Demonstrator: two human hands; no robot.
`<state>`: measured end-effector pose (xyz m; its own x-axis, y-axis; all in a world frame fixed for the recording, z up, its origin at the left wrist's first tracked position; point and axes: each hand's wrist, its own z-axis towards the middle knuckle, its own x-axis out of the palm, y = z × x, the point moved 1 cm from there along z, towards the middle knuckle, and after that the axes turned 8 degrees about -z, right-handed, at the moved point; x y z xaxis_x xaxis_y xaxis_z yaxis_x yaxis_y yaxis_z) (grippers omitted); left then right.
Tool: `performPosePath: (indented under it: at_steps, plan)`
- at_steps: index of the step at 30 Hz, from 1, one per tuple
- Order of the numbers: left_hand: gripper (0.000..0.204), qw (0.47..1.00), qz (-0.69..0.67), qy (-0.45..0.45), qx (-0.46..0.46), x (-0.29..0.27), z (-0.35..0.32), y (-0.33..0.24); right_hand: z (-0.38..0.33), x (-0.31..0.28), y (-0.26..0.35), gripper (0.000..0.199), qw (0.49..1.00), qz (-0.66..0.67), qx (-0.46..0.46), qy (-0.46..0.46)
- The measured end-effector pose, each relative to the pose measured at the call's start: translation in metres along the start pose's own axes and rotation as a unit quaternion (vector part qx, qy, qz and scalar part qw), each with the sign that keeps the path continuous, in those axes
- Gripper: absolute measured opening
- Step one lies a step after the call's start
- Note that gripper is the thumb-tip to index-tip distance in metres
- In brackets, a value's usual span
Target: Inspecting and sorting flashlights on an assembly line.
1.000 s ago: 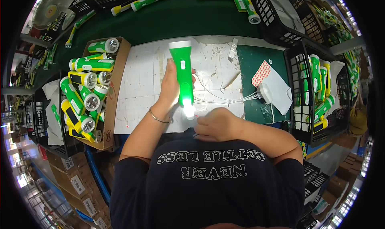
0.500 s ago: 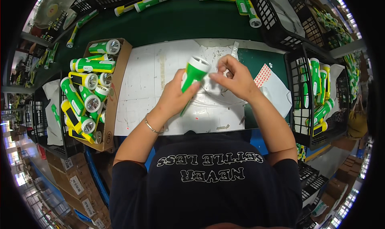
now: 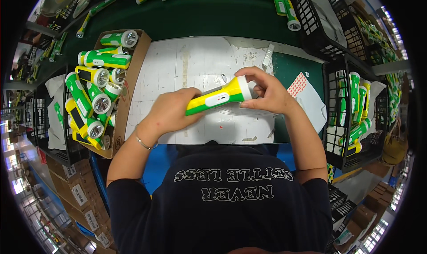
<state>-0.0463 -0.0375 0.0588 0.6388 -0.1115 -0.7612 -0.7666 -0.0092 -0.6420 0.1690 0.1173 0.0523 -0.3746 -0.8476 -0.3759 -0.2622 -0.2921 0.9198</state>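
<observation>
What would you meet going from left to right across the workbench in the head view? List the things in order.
Cardboard box of torches → left hand → yellow and green torch → right hand → sheet of red stickers → black crate of torches.

cardboard box (image 3: 130, 83) of torches, black crates (image 3: 334, 98)

Both hands (image 3: 171, 114) gripping yellow-green flashlight (image 3: 218, 96), white mat (image 3: 195, 63)

A person wears a dark navy short-sleeved T-shirt (image 3: 231, 209) with white block lettering printed across the chest. Both forearms are bare. A thin silver bracelet (image 3: 143, 143) circles the wrist of the left hand (image 3: 171, 114).
</observation>
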Motion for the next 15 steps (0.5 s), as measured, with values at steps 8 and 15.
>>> performPosePath:
  at_steps: [8,15]
  plan:
    - [0.057,0.947,-0.29,-0.093,-0.106,0.042,0.014,0.001,0.034,0.057,-0.038,0.038,0.904,-0.383,0.086,-0.171]
    - [0.063,0.942,-0.25,-0.163,-0.153,0.054,0.015,0.019,0.035,0.062,-0.051,0.016,0.969,-0.156,0.024,-0.19]
